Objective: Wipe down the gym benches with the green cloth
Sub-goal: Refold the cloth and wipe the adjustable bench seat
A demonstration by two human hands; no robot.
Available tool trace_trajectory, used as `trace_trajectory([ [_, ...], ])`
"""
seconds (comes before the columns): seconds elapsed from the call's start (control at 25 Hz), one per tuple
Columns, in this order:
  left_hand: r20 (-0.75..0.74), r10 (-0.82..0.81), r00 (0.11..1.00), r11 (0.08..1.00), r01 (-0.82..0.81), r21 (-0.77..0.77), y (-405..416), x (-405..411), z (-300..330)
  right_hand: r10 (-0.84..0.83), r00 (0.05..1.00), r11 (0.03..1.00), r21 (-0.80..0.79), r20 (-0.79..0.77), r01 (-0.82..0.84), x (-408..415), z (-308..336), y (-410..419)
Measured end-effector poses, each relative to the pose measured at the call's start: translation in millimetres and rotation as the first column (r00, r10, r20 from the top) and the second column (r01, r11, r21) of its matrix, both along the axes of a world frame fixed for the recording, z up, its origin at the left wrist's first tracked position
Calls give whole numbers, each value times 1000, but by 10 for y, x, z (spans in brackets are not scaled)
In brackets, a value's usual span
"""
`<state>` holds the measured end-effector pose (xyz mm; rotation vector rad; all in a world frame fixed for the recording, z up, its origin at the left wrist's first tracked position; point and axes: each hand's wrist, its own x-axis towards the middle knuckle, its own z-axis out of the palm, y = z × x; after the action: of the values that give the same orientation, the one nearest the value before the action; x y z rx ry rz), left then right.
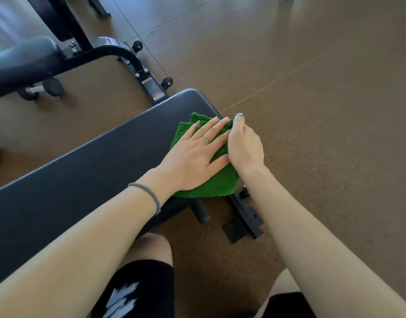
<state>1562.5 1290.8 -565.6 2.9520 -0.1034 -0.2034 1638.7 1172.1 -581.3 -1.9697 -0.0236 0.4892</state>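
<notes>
Green terry, the cloth (pixel 206 180) lies bunched on the right-hand end of a flat gym bench (pixel 87 180), its edge hanging a little over the pad's rim. The person's left hand (pixel 193 154) lies flat on top of it, fingers straight and together, palm pressing the fabric into the dark padded surface; a thin ring (pixel 206 138) sits on one finger and a grey hair tie (pixel 149 196) circles that wrist. The right hand (pixel 244 145) is at the cloth's far side, just beside the left, fingers curled under and gripping the fabric at the bench edge, thumb up with a chipped blue nail. Below the pad, part of the black metal frame (pixel 245 214) and a foot plate rest on the brown rubber floor (pixel 312 88). A second bench (pixel 23 63) with a curved black frame stands to the left, well apart. Black shorts (pixel 138 292) with a white print show at the bottom.
</notes>
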Motion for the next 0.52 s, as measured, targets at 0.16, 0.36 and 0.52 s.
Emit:
trace_trajectory([
  [0.16,10,-2,1000,1000,2,-17,175,134,8,-74,997,997,29,23,73,-86,1,-42],
  [0.36,49,185,982,983,-185,-10,356,554,-98,-124,977,991,-20,176,129,-141,-58,4],
  [0.52,47,202,978,979,-202,-2,232,210,-50,-91,975,992,-66,201,106,-159,-88,-23],
])
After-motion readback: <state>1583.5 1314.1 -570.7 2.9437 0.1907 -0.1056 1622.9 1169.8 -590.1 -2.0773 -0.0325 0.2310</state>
